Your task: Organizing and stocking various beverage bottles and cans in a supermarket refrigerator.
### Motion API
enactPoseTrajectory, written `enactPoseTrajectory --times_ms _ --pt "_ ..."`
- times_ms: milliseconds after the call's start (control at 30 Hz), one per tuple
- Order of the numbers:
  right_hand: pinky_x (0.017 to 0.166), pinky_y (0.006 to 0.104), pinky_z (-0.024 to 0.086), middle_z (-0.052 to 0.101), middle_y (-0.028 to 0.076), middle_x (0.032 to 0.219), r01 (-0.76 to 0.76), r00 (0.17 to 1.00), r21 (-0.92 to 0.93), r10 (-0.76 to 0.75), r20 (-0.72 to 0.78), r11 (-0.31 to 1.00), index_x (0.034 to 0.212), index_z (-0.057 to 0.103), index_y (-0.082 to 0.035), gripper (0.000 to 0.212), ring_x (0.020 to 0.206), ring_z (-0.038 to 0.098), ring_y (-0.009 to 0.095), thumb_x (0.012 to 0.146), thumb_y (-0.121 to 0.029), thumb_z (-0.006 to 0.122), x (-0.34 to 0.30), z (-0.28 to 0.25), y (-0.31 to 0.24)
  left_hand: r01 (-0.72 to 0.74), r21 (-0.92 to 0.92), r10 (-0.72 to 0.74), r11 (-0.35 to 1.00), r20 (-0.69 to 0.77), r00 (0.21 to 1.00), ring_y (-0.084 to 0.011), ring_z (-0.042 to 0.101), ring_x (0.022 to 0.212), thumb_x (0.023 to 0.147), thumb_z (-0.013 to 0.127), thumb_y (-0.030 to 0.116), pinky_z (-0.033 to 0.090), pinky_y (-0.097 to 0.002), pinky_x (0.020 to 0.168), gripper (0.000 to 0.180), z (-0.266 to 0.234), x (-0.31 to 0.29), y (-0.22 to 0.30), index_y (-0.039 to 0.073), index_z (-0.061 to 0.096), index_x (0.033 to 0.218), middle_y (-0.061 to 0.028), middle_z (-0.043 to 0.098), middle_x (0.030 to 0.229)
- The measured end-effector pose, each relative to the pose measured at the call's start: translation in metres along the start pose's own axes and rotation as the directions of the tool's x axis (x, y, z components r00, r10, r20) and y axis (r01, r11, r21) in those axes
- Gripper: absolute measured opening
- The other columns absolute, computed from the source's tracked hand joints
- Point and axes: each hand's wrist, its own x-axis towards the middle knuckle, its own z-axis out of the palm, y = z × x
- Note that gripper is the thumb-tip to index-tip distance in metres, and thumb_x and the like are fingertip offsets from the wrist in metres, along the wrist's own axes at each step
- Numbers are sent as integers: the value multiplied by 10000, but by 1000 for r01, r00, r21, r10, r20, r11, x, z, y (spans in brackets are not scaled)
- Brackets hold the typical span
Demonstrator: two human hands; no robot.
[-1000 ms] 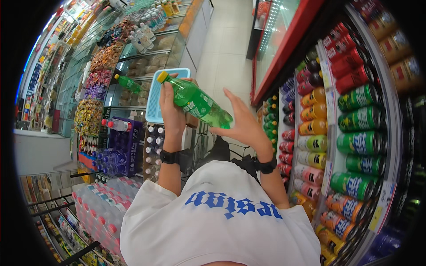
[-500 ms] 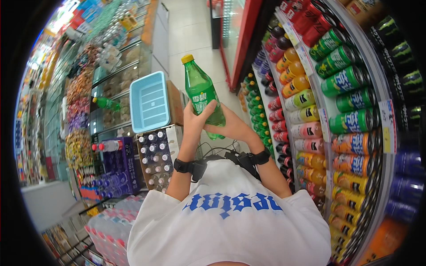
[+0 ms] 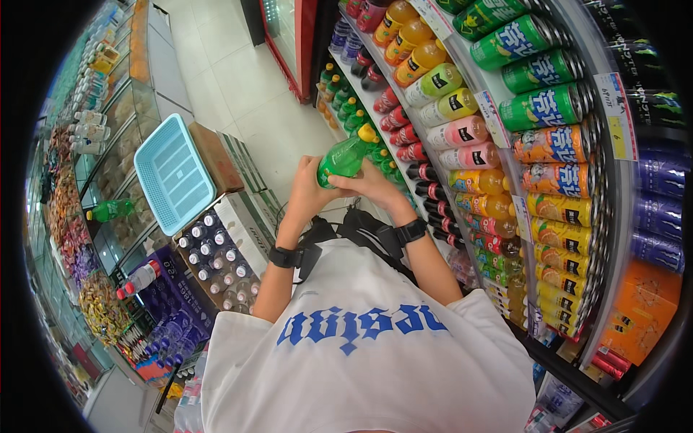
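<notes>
Between my two hands is a green plastic soda bottle (image 3: pixel 342 160) with a yellow cap, tilted so the cap points to the far right, toward the shelves. My left hand (image 3: pixel 306 186) wraps the left side of its lower part. On the other side, my right hand (image 3: pixel 375 186) grips it, with a thumb lying across the front. Just beyond the cap, a row of similar green bottles (image 3: pixel 354 121) stands on the lowest shelf. Fingers and palms hide the bottle's base. Black bands circle both my wrists.
Shelves of soda cans (image 3: pixel 545 108) and juice bottles (image 3: pixel 462 133) rise on my right. To the left are a light-blue plastic basket (image 3: pixel 138 173) on a cardboard box, a carton of dark bottles (image 3: pixel 216 252) and a glass counter. A red-framed door (image 3: pixel 297 72) stands ahead beside the tiled floor.
My view has turned right toward the shelves. The bottle, nearly upright before, has tipped over to the right, its cap now near the shelf bottles; both hands stay on it.
</notes>
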Motion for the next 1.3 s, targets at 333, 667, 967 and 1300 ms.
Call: enactPoseTrajectory --times_ms 333,667,967,1300 --pt "881 329 529 682 81 1086 -178 983 -212 182 -2 961 1230 574 -37 642 995 666 191 701 -218 888 -1 -32 85 191 -129 -164 973 198 966 -461 627 1081 737 878 113 519 -477 908 751 93 -29 -93 -34 467 1348 -278 635 1165" --pt "920 326 517 688 67 1111 -254 849 18 232 -474 967 1200 604 -16 529 1039 655 168 766 -161 869 -10 -86 305 346 23 -314 938 483 818 -369 663 1136 902 760 272 534 -428 962 576 103 -45 -88 -18 551 1354 -242 672 1213" --pt "971 331 482 647 55 1199 -101 350 109 138 -927 989 1266 551 -10 588 1073 629 192 790 -131 874 16 -126 443 478 -19 -438 878 368 820 -313 652 844 944 701 267 525 -400 796 453 103 -83 -94 -14 602 1286 -179 660 1046" --pt "995 366 492 660 90 1252 -52 325 308 308 -894 950 1281 586 20 593 1104 640 225 786 -122 879 19 -156 533 623 79 -587 778 442 678 -337 658 1123 979 672 225 520 -394 961 427 106 -87 -101 -28 588 1313 -209 667 1185"
